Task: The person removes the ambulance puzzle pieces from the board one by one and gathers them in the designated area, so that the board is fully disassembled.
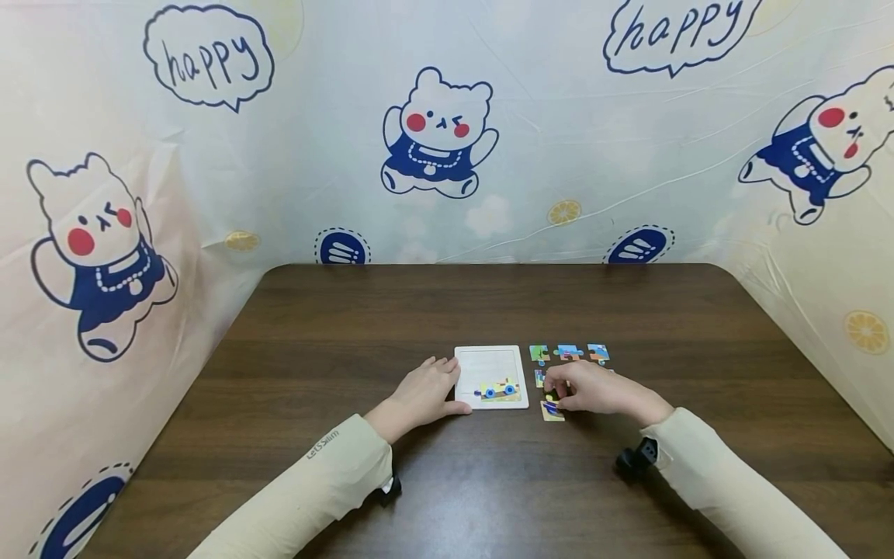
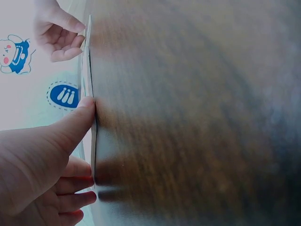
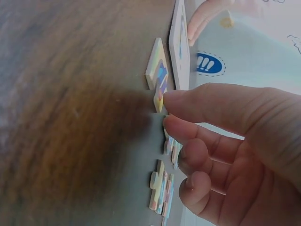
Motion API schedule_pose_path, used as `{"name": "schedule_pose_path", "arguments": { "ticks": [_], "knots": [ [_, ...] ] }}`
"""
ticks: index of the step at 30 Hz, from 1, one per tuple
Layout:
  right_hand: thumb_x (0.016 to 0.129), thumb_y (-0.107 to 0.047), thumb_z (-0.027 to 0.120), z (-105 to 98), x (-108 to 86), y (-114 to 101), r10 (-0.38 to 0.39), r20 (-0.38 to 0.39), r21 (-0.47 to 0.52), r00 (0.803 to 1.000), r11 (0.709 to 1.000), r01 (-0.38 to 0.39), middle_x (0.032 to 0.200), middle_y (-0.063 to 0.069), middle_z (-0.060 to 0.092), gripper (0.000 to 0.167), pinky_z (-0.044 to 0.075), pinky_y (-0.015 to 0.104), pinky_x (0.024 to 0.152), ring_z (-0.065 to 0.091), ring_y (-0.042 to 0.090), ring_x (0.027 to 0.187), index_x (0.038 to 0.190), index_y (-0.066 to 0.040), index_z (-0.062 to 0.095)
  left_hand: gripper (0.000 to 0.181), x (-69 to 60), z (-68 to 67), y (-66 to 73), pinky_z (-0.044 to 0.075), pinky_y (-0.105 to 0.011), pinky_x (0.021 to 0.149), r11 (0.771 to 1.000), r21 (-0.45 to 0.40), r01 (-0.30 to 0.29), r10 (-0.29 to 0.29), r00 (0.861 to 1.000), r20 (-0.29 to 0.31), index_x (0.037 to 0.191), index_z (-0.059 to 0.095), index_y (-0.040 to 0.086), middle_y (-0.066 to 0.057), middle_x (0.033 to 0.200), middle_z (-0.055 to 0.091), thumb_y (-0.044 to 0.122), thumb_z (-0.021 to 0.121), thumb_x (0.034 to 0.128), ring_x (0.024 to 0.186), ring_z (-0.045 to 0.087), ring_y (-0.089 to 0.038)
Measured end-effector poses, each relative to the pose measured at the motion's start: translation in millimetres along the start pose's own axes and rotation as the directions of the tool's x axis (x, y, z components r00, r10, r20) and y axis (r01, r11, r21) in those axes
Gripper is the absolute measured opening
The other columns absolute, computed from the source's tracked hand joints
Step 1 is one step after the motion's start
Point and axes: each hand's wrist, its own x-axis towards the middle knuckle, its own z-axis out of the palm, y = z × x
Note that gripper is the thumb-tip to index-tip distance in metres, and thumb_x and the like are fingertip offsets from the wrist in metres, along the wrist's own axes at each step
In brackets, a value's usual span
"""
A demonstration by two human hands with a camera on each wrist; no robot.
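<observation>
A white square puzzle tray (image 1: 487, 354) lies on the table, with joined pieces showing a yellow vehicle with blue wheels (image 1: 500, 390) at its lower right. My left hand (image 1: 426, 394) rests at the tray's left side, thumb by the near corner, the other fingers extended along the left edge; in the left wrist view its thumb (image 2: 86, 103) touches the rim. Right of the tray my right hand (image 1: 594, 388) pinches a yellow puzzle piece (image 3: 158, 66) with blue and purple on it. Its thumb meets the piece's end, and the other fingers are curled.
Several loose puzzle pieces (image 1: 569, 352) lie in rows right of the tray, some partly hidden under my right hand. The brown wooden table (image 1: 363, 310) meets a printed cloth backdrop (image 1: 545, 140) at its far edge and both sides.
</observation>
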Motion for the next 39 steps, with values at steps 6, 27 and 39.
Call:
{"name": "schedule_pose_path", "arguments": {
  "ticks": [6,27,39],
  "knots": [
    [0.083,-0.003,0.066,-2.1,2.6,-2.0,-0.020,-0.026,0.009,0.999,1.000,0.020,0.071,-0.006,0.052,0.014,0.040,0.018,0.056,0.044,0.004,0.065,0.094,-0.009,0.063,0.072,0.4,0.4,-0.1,0.035,-0.041,0.111,1.000,0.002,0.004,-0.004,1.000,-0.004,0.129,0.053,-0.004,-0.018,0.136,0.052,0.050,0.065,0.0829,0.128,0.050,-0.027],
    [0.084,-0.005,0.066,1.8,26.5,-27.1,-0.056,-0.074,0.030,0.996,0.998,0.059,0.073,-0.006,0.057,0.016,0.040,0.018,0.051,0.045,0.003,0.058,0.099,-0.008,0.063,0.071,-1.1,0.7,0.1,0.035,-0.042,0.110,1.000,-0.010,-0.004,0.004,1.000,-0.011,0.128,0.053,-0.004,-0.018,0.136,0.053,0.048,0.066,0.0821,0.127,0.050,-0.029],
    [0.084,-0.006,0.065,5.7,41.4,-41.7,-0.097,-0.074,0.012,0.993,0.995,0.098,0.077,-0.005,0.059,0.016,0.041,0.017,0.053,0.045,0.003,0.059,0.100,-0.008,0.064,0.070,0.4,2.3,-0.8,0.037,-0.043,0.109,1.000,0.004,-0.018,0.018,0.999,-0.032,0.124,0.055,-0.004,-0.017,0.131,0.056,0.049,0.067,0.0809,0.123,0.054,-0.029]
  ]
}}
